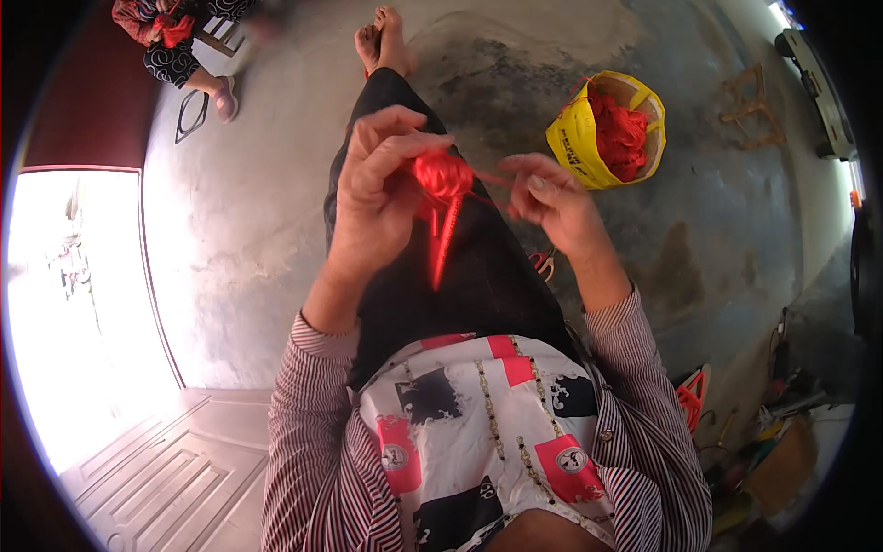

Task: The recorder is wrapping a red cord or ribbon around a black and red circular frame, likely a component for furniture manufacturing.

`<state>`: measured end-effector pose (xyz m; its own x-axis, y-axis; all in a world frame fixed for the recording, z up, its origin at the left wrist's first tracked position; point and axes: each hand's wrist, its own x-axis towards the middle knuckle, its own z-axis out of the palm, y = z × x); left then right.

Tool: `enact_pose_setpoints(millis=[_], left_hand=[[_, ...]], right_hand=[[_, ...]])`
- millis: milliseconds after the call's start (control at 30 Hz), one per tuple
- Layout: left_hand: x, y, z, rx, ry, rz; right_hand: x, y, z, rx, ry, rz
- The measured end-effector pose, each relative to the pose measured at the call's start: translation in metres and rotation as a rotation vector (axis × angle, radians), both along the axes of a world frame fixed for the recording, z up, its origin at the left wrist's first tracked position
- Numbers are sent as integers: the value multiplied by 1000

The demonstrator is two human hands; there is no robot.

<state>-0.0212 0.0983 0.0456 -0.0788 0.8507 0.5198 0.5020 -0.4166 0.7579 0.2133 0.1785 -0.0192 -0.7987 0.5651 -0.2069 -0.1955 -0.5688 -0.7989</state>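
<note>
My left hand (375,184) holds a rounded, shiny red knotted cord piece (443,173) between thumb and fingers, above my dark trousers. Two red ends, one of them looking braided, hang down from the knot. To its right, my right hand (556,204) is closed, with thumb and forefinger pinched on a thin red strand that stretches across to the knot. This hand is slightly smeared by motion. Past my right wrist, scissors (544,265) with pale pink handles show partly.
A yellow bag (574,143) holding red cord (622,133) stands on the floor at the far right. Another person (175,46) sits at the upper left with red material in hand. A wooden frame (750,110) is by the right wall; a panelled door (175,469) is lower left.
</note>
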Motion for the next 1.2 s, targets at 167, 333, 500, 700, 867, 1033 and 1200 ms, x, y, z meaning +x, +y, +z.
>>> enact_pose_setpoints(millis=[167, 333, 500, 700, 867, 1033, 1200], left_hand=[[-20, 18, -44, -174, 735, 46], [8, 26, -63, -417, 317, 102], [17, 4, -55, -105, 362, 243], [31, -2, -73, -504, -179, 49], [35, -8, -73, -526, -220, 117], [44, -3, -81, -481, -218, 78], [51, -5, -77, -448, -7, 176]], right_hand=[[-42, 25, -12, 929, -541, -133], [-58, 18, -16, 967, -701, -17], [-30, 32, -16, 1235, -526, -463], [-10, 8, 41, 269, 155, -538], [-5, -65, 70, -25, 469, 255], [-15, -107, 90, 123, 81, 334], [3, -53, 154, 682, 806, 288]])
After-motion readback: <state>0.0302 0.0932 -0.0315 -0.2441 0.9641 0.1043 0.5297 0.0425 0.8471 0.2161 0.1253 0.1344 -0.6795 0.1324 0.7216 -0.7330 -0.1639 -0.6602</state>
